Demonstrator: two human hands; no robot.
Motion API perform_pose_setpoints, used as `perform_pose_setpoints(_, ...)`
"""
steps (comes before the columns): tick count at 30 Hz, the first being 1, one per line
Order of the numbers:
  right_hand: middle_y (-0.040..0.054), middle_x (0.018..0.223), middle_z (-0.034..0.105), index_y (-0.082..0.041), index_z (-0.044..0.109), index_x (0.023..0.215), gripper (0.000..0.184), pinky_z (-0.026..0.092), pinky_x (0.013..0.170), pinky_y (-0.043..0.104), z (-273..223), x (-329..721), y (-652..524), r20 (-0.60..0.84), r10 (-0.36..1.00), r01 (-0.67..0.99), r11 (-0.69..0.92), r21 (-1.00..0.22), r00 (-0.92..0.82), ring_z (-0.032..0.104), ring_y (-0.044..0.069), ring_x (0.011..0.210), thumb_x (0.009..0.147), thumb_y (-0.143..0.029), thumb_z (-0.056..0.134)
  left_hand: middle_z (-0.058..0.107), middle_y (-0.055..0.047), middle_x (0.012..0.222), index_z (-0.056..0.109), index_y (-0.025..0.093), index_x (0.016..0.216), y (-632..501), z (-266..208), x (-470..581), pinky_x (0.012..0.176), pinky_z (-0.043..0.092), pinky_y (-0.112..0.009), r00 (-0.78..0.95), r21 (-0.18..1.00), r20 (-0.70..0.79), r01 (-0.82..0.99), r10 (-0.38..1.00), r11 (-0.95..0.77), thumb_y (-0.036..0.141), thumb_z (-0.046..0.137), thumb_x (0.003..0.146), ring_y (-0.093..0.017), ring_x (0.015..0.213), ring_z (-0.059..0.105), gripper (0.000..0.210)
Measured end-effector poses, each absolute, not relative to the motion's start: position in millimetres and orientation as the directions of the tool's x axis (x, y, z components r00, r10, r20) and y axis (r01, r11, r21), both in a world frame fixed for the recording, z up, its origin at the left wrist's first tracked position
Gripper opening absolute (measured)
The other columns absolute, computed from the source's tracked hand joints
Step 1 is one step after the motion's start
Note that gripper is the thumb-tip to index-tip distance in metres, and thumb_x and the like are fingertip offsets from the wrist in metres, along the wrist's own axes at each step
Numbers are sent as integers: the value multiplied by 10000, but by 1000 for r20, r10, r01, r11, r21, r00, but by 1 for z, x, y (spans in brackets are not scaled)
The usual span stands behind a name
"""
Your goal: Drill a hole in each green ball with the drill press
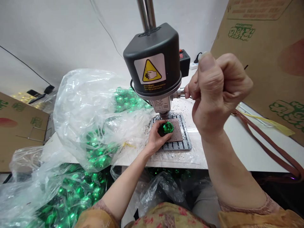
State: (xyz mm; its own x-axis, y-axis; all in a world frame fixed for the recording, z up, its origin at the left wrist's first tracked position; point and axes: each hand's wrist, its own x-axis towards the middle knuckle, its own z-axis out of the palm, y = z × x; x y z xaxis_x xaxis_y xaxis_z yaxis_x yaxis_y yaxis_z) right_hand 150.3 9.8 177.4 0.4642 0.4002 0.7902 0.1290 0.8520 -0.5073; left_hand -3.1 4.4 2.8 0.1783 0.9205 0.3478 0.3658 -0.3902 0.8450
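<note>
In the head view, pinching a green ball (168,127) between thumb and fingers of the left hand (156,136), on a board (178,134) beneath the drill (152,47). Gripping the lever (182,90) with the curled right hand (215,91), well apart from the left. Also showing a clear bag (73,95) with more balls (98,155).

Cool, fairly bright, diffuse light, apparently from above, whitens the glossy white tabletop (237,150) and lays a soft sheen across the rounded black plastic machine housing (152,41). Below the tabletop's front edge it turns dim. Glare streaks the crumpled clear plastic bag (78,87) on the left side — hard glints dot the shiny green faceted ball (169,127) nearer the front edge. Wide-angle distortion slants the tall brown cardboard box (263,66) along the right side — its print slightly soft.
</note>
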Motion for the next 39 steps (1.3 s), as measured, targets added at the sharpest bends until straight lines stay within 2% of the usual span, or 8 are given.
perform_pose_setpoints(8, -62, 553, 287, -231, 295, 625, 459, 322, 446, 281, 178, 153, 11, 793, 413, 66, 869, -490, 448, 378, 68, 441, 917, -389, 611, 672, -90, 1238, 606, 213, 1216, -1, 2, 1, 1052, 475, -438, 142, 878, 295, 350, 945, -326, 350, 758, 842, -249, 1162, 617, 426)
perform_pose_setpoints(14, -58, 544, 263, -230, 277, 611, 484, 317, 446, 296, 171, 151, 13, 798, 387, 115, 866, -487, 462, 334, 75, 441, 917, -400, 611, 677, -71, 1150, 583, 210, 1204, -4, 4, 3, 964, 528, -372, 102, 916, 271, 278, 957, -289, 339, 775, 834, -214, 1078, 652, 436)
perform_pose_setpoints(18, -57, 528, 235, -222, 257, 601, 470, 298, 446, 283, 164, 145, 11, 794, 310, 76, 911, -406, 523, 313, 66, 437, 920, -240, 602, 675, -67, 1127, 585, 208, 1191, -4, 3, 5, 940, 528, -361, 91, 921, 270, 266, 959, -285, 335, 790, 819, -209, 1052, 652, 443)
perform_pose_setpoints(22, -63, 489, 266, -199, 253, 593, 428, 275, 465, 275, 159, 139, 10, 788, 263, 34, 940, -338, 557, 318, 47, 425, 864, -80, 563, 674, -63, 1115, 590, 208, 1174, -5, 4, 5, 940, 530, -359, 88, 926, 273, 247, 958, -286, 334, 796, 812, -208, 1046, 653, 435)
perform_pose_setpoints(31, -56, 500, 182, -188, 158, 594, 466, 231, 431, 262, 145, 139, 11, 791, 196, 120, 940, -320, 580, 179, 29, 418, 831, -89, 547, 667, -66, 1141, 588, 214, 1186, -3, 0, 4, 969, 517, -371, 90, 918, 297, 246, 951, -310, 348, 796, 812, -213, 1077, 644, 449)
perform_pose_setpoints(39, -63, 486, 229, -177, 194, 573, 442, 235, 402, 257, 132, 146, 14, 850, 151, 99, 968, -231, 505, 228, 37, 393, 819, -88, 550, 669, -76, 1156, 588, 207, 1182, -3, 0, 4, 981, 513, -377, 90, 913, 308, 252, 947, -321, 376, 786, 820, -217, 1082, 644, 446)
